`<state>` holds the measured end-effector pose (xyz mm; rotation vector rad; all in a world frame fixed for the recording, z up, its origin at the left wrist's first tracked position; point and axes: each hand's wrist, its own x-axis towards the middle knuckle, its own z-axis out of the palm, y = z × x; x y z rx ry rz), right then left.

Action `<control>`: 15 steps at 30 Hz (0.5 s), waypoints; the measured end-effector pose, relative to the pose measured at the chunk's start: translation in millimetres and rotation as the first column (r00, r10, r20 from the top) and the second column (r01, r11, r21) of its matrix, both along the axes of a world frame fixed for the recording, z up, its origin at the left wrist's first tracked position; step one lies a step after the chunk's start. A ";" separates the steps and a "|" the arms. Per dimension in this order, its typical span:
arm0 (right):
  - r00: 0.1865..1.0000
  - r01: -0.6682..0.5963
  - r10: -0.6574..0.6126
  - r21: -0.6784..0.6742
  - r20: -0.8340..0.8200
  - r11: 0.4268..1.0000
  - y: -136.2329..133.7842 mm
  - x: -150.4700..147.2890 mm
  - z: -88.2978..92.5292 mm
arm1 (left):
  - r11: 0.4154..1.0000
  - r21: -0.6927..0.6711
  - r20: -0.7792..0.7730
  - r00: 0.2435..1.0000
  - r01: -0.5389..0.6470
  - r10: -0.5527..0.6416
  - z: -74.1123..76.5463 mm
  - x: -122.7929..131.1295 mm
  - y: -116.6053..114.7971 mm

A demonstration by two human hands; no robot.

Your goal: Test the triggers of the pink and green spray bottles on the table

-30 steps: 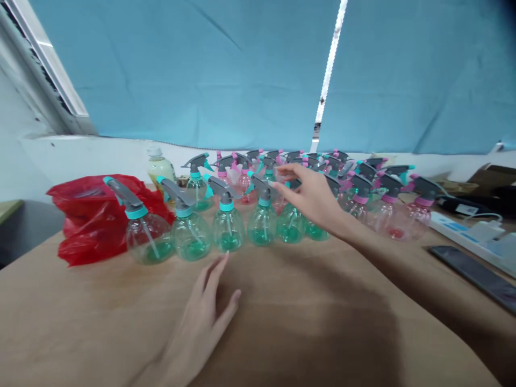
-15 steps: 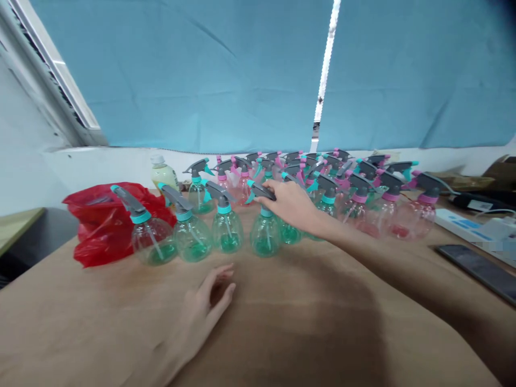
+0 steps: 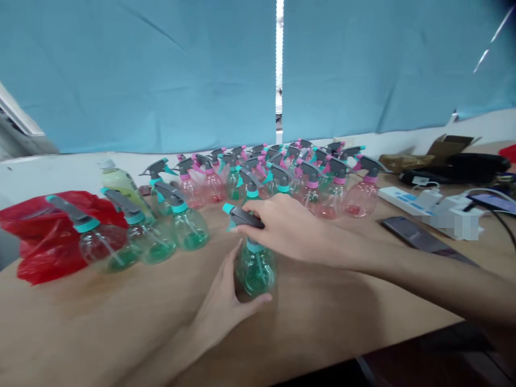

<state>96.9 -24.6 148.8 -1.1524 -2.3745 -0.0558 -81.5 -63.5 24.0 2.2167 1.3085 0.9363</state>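
Note:
My right hand (image 3: 278,220) grips the grey trigger head of a green spray bottle (image 3: 258,271) with a turquoise collar. The bottle stands nearly upright over the near part of the table, with a little liquid inside. My left hand (image 3: 228,303) curves around its lower left side, thumb in front and fingers partly hidden behind. To the left are three more green spray bottles (image 3: 191,228) in a slanting row. Behind my right hand stands a crowd of pink spray bottles (image 3: 363,193) and green ones, all with grey triggers.
A red plastic bag (image 3: 44,242) lies at the left, with a pale yellow-green bottle (image 3: 121,183) behind it. At the right are a phone (image 3: 423,236), a white power strip (image 3: 407,201) with plugs and cables, and a black case (image 3: 475,166). A blue curtain (image 3: 181,70) hangs behind the wooden table (image 3: 133,312).
My right hand has brought the green spray bottle out of the group, nearer to me. My left hand has moved up to it and curved around its side. The view has turned right.

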 end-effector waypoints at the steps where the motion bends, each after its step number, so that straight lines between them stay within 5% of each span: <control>1: 1.000 -0.024 0.024 -0.001 -0.003 1.000 -4.4 6.4 1.7 | 1.000 0.019 0.011 1.000 0.007 -0.007 0.6 9.0 1.6; 5: 0.982 -0.190 0.186 -0.157 -0.037 0.969 -14.0 40.3 9.1 | 0.999 0.039 0.013 1.000 0.020 -0.020 -1.2 40.1 6.1; 8: 0.942 -0.335 0.306 -0.355 -0.138 0.873 -11.7 75.8 1.5 | 0.994 0.023 0.037 0.993 0.108 -0.109 -1.2 55.9 6.6; 15: 0.888 -0.382 0.217 -0.387 -0.406 0.839 -4.3 120.7 -42.6 | 0.979 -0.116 0.097 0.983 0.168 -0.157 4.7 78.1 11.3</control>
